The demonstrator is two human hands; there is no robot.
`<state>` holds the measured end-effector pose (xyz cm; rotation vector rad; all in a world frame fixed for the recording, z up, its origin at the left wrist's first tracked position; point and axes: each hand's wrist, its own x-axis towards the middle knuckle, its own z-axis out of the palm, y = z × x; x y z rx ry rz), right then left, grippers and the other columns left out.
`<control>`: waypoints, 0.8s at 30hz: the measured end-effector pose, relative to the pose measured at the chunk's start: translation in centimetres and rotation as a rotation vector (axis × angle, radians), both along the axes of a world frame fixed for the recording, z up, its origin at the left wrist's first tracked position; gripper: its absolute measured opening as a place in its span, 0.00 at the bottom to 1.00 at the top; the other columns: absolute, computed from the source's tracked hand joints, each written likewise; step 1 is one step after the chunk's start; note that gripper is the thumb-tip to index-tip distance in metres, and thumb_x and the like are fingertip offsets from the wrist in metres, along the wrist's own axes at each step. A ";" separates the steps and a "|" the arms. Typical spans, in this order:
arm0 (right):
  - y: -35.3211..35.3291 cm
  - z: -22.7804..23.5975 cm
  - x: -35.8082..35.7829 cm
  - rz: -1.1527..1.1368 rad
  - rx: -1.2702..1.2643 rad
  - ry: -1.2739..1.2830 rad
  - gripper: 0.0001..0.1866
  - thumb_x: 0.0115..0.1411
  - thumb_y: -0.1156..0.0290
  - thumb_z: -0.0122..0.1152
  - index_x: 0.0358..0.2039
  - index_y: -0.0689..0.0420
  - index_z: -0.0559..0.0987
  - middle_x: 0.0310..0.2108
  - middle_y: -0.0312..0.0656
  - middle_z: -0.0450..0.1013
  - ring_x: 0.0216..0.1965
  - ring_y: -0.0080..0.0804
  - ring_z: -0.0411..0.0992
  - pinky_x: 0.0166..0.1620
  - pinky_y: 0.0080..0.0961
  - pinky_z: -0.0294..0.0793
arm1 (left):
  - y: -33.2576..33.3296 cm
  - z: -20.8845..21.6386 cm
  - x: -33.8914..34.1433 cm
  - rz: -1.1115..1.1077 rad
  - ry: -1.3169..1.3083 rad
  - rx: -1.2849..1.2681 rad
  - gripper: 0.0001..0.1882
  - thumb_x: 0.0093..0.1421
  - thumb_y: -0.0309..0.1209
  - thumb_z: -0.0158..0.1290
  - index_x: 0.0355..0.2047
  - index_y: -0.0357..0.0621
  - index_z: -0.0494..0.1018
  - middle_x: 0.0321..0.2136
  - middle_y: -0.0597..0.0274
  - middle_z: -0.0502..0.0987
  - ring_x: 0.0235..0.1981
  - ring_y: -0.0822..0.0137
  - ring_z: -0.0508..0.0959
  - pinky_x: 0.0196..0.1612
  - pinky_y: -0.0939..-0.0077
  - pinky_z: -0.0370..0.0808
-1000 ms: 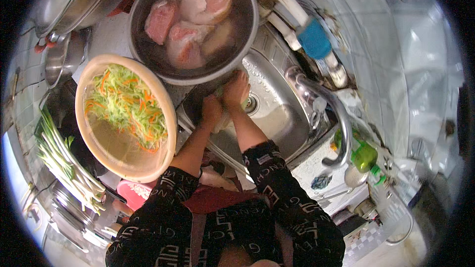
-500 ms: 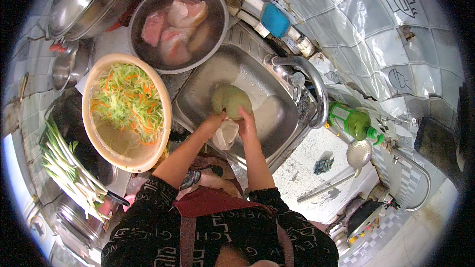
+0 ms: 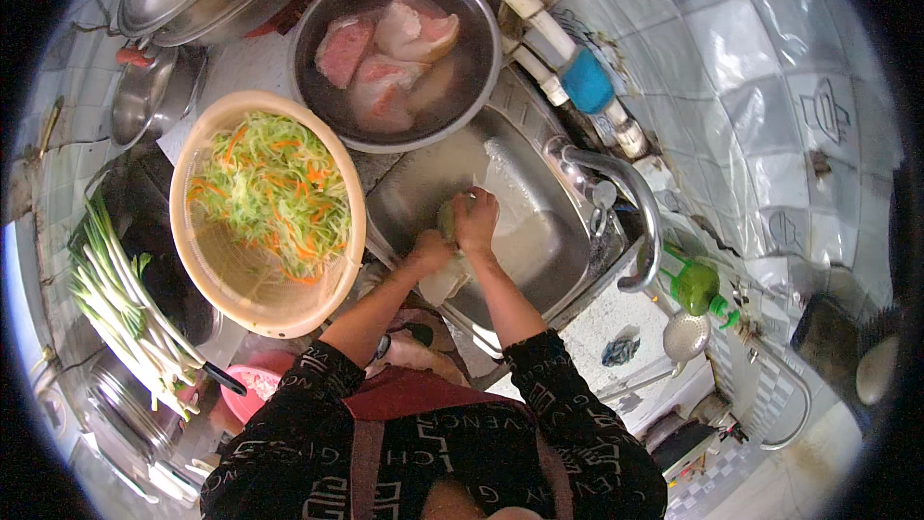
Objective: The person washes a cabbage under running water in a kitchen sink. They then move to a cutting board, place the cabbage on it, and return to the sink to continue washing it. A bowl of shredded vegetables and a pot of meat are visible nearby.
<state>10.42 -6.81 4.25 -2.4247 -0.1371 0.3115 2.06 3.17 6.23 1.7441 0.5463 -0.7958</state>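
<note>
Over the sink (image 3: 549,255), my two hands are close together around a pale green thing (image 3: 447,219). Only a sliver of it shows now; a moment earlier it looked round, but its kind is unclear. My right hand (image 3: 477,221) has its fingers curled over its right side. Below and to the left, my left hand (image 3: 432,251) is closed against its lower part, with the fingertips mostly hidden. Something whitish and translucent, like thin plastic (image 3: 446,281), hangs just under my hands. Cloudy water lies in the sink.
Left of the sink stands a peach-coloured basket (image 3: 183,231) of shredded green and orange vegetables. Behind is a metal basin (image 3: 489,67) with pieces of raw meat in water. A faucet (image 3: 640,197) arches at the right, near a green bottle (image 3: 695,286). Spring onions (image 3: 130,318) lie far left.
My right hand has moved up and over the green thing, covering most of it. The whole view has shifted, so basin, basket and sink appear further right.
</note>
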 end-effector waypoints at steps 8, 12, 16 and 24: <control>3.6 -1.7 -0.9 0.021 -0.322 -0.102 0.13 0.55 0.77 0.48 0.41 0.64 0.72 0.41 0.52 0.66 0.48 0.54 0.62 0.54 0.46 0.59 | -2.3 -7.8 -2.3 0.078 0.168 0.328 0.15 0.57 0.32 0.52 0.38 0.31 0.76 0.34 0.38 0.79 0.36 0.43 0.80 0.40 0.50 0.75; 4.1 -3.3 0.1 0.010 -0.369 -0.054 0.14 0.55 0.75 0.49 0.43 0.64 0.71 0.43 0.52 0.65 0.49 0.53 0.62 0.53 0.47 0.60 | -2.4 -8.3 -0.5 0.111 0.191 0.309 0.12 0.60 0.32 0.54 0.34 0.32 0.78 0.36 0.42 0.80 0.37 0.47 0.82 0.37 0.56 0.78; 5.7 -1.8 1.6 0.003 -0.345 0.011 0.20 0.54 0.67 0.54 0.46 0.65 0.70 0.42 0.52 0.65 0.48 0.53 0.62 0.52 0.48 0.61 | -1.1 -5.9 0.4 0.246 0.225 0.267 0.13 0.59 0.33 0.54 0.36 0.33 0.78 0.35 0.42 0.80 0.38 0.46 0.81 0.38 0.57 0.78; 4.9 -3.6 3.0 0.148 -0.373 0.169 0.38 0.53 0.54 0.60 0.59 0.64 0.65 0.57 0.59 0.62 0.53 0.58 0.62 0.54 0.52 0.62 | 0.9 1.4 5.0 0.508 -0.058 0.268 0.22 0.58 0.37 0.56 0.48 0.33 0.69 0.43 0.37 0.74 0.46 0.44 0.75 0.47 0.56 0.72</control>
